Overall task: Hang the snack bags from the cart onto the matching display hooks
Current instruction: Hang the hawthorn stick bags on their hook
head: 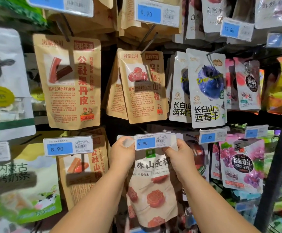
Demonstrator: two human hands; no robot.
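Observation:
A pale hawthorn snack bag (151,187) with red round sweets printed on it hangs low in the middle of the display. My left hand (122,154) pinches its top left corner and my right hand (179,157) pinches its top right corner. The bag's top edge sits behind a price tag (152,141) reading 9.90, which hides the hook and the bag's hanging hole. No cart is in view.
Brown hawthorn bags (69,81) (142,86) hang above, blueberry bags (205,88) to the right, grape jelly bags (241,163) at lower right, milk-strip bags (24,187) at lower left. A dark shelf post (274,165) stands at the right edge. Metal hooks jut out toward me.

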